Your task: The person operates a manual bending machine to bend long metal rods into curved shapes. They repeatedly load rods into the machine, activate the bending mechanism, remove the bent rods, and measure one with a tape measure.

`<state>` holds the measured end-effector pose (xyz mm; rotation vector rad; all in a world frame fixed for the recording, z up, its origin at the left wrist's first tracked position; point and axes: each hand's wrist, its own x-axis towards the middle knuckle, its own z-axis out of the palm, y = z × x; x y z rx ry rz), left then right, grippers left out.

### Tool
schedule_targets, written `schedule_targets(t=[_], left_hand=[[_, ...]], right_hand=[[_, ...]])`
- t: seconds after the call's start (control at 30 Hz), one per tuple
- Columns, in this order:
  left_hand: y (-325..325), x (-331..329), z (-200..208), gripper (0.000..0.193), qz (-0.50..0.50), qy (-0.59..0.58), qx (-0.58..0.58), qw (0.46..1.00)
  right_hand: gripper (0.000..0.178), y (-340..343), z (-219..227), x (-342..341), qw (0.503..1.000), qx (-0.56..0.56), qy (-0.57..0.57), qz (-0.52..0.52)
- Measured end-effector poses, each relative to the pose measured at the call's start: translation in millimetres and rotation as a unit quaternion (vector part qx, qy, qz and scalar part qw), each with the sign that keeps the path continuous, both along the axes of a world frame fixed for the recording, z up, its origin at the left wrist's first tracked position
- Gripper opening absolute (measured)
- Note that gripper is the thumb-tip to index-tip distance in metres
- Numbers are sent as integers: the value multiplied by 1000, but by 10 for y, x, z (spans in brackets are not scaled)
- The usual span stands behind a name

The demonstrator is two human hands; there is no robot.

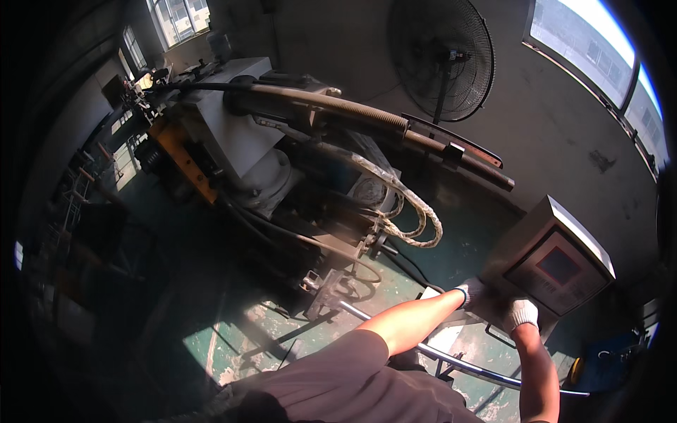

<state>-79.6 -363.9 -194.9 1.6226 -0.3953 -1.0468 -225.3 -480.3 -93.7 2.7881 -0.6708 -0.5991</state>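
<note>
My left hand (474, 290), in a white knit work glove, reaches to the shadowed lower side of a grey control cabinet (502, 262). My right hand (522, 312) wears the same kind of glove and is at the cabinet's lower front edge, under its panel. Shadow and the gloves hide the fingers of both hands, so what they touch or hold does not show. The panel carries a small dark screen (558, 266) in a red frame. Below my forearms a long shiny metal tube (462, 364) runs across from left to right.
A large machine (243, 134) with a long ribbed bar (338, 101) and wrapped hoses (423, 211) fills the left and middle. Behind it stands a big pedestal fan (451, 56). A blue object (606, 359) lies at the lower right, near the tube's end.
</note>
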Motion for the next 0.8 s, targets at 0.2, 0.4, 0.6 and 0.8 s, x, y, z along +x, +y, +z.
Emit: schedule_targets(t=[0.2,0.4,0.6,0.8], left_hand=[[-91,80,-230,56,-51,48,-45,997],[-173,79,-330,55,-68,12,-48,996],[-102,48,-221,68,-136,-83,48,986],[151,142,165,68,-116,-14,35,993]], right_hand=[[29,2,-51,24,999,-2,-3,32],[25,313,233,-93,975,10,-77,-206],[18,245,72,-237,999,-31,-18,40],[37,198,198,148,989,77,-58,-114]])
